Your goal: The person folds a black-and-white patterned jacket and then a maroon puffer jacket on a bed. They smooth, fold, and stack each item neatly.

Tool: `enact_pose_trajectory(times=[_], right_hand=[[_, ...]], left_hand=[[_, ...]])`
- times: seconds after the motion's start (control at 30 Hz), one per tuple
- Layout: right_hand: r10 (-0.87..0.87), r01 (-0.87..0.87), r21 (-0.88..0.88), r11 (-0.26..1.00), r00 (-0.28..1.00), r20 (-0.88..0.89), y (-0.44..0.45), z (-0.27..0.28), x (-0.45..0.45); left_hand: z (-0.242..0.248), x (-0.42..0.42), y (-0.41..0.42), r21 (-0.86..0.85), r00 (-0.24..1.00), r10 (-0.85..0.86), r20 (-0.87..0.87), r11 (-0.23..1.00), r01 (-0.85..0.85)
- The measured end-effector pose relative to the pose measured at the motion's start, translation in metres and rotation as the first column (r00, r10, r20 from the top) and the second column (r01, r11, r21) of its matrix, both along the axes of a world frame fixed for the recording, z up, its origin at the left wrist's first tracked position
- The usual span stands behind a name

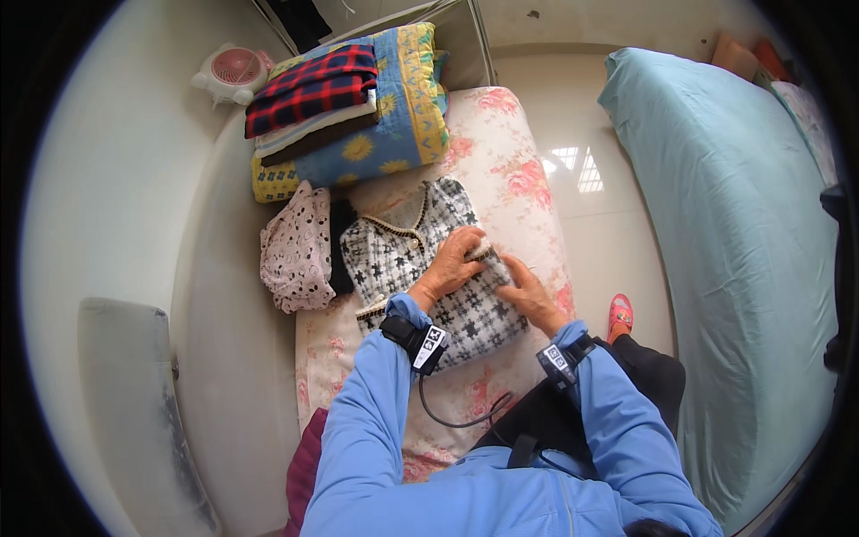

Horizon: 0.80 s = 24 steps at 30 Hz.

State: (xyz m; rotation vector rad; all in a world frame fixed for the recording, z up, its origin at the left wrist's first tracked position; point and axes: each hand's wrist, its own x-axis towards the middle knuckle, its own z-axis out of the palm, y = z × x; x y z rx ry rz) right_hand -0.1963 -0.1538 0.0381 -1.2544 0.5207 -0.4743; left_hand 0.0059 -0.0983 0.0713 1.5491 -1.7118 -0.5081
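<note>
A black-and-white houndstooth knit cardigan (470, 315) lies on the floral bedsheet (527, 181) before me, its V-neckline pointing away. Dark-and-light braided trim and a round button show at the neck. My left hand (451, 265) rests over the cardigan's right side, thumb and fingers around a trimmed sleeve cuff (482, 254). Beside it, my right hand (531, 297) grips the folded sleeve along the outer edge, thumb on top. Its fingertips are partly hidden by the fabric. The other cuff (372, 307) lies near my left wrist.
Left of the cardigan are a folded pink printed garment (295, 255) and a black cloth (342, 248). Folded clothes (312, 90) top a blue-yellow quilt (356, 144) at the bed's far end, near a small fan (235, 72). A cable (456, 424) loops from my left wrist. Teal-covered furniture (711, 221) stands right.
</note>
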Motion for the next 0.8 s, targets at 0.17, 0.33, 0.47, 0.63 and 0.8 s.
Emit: enact_pose_trajectory(times=[0.17, 0.33, 0.47, 0.63, 0.8], right_hand=[[0.172, -0.17, 0.043, 0.985, 0.983, -0.07, -0.013, -0.006, 0.003], [-0.193, 0.029, -0.409, 0.912, 0.911, -0.365, -0.001, -0.019, 0.007], [-0.402, 0.098, -0.715, 0.692, 0.875, -0.269, 0.014, -0.03, 0.004], [-0.274, -0.048, -0.674, 0.737, 0.891, -0.363, 0.004, -0.025, 0.002], [-0.09, -0.131, -0.424, 0.896, 0.882, -0.463, 0.008, 0.004, 0.001]], left_hand=[[-0.017, -0.014, 0.0, -0.179, 0.992, 0.119, 0.045, 0.978, -0.109], [-0.038, -0.037, 0.001, -0.186, 0.873, 0.408, 0.268, 0.911, -0.368], [-0.034, -0.037, 0.019, -0.192, 0.772, 0.496, 0.397, 0.868, -0.458], [-0.031, -0.038, 0.124, -0.374, 0.516, 0.825, 0.23, 0.565, -0.735], [-0.062, -0.032, 0.235, 0.203, 0.224, 0.949, 0.223, 0.18, -0.962]])
